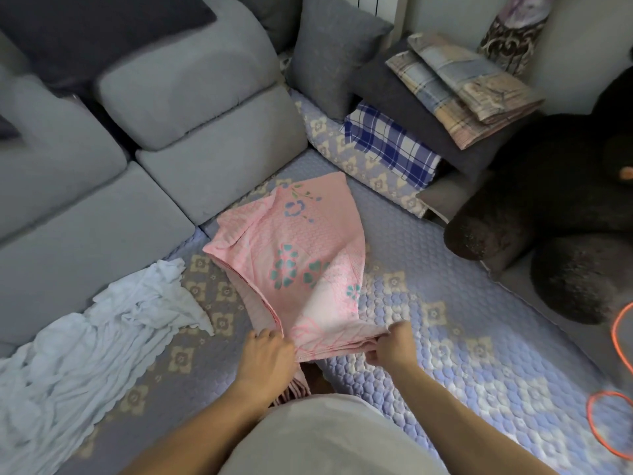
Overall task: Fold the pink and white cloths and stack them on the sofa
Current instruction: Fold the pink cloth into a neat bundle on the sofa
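A pink cloth (291, 248) with teal and blue flowers lies partly folded in several layers on the quilted sofa seat (445, 303). My left hand (267, 354) grips its near left corner. My right hand (390, 347) pinches the near right corner of the layered edge. That near edge is lifted a little off the seat. A white cloth (85, 344) with a scalloped edge lies crumpled and unfolded to the left, apart from both hands.
Grey back cushions (171, 97) line the far left. A stack of folded plaid cloths (462, 84) and pillows sits at the far right corner. A large dark plush toy (548, 207) fills the right side. An orange cord (609, 419) loops at the right edge.
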Action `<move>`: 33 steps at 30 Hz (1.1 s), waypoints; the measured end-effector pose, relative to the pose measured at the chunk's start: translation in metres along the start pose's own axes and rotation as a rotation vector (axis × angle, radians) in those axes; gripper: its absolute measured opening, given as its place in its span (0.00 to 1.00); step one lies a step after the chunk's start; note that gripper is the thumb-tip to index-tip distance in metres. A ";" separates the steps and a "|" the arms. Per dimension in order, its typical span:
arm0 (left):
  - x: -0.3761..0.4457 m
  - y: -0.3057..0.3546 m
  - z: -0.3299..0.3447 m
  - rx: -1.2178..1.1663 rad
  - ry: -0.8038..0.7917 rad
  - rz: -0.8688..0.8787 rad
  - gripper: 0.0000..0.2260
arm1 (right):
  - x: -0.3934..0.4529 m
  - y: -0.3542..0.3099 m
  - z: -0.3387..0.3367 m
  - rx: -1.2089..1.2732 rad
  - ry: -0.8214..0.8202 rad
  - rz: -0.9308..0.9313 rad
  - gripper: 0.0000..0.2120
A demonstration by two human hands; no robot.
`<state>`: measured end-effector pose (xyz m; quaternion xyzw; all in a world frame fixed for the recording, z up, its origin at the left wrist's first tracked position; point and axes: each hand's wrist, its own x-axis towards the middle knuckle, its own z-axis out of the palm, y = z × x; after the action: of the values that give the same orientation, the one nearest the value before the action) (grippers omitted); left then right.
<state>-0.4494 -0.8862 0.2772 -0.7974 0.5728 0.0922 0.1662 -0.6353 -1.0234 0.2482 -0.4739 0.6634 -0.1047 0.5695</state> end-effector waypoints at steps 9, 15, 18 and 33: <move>-0.002 0.010 -0.008 -0.021 0.065 0.088 0.12 | 0.008 -0.019 -0.020 -0.558 0.124 -0.074 0.06; -0.008 0.000 -0.003 -0.032 0.077 0.037 0.12 | 0.007 -0.001 0.007 -0.411 -0.086 0.174 0.13; -0.012 -0.003 0.006 -0.018 0.039 0.016 0.13 | 0.003 0.013 0.002 -0.941 -0.025 -0.187 0.06; -0.005 0.002 0.003 0.020 0.026 0.089 0.07 | 0.003 -0.005 -0.013 0.356 -0.095 0.409 0.17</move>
<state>-0.4529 -0.8809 0.2756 -0.7707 0.6105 0.0833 0.1623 -0.6441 -1.0332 0.2542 -0.2269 0.6889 -0.0801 0.6838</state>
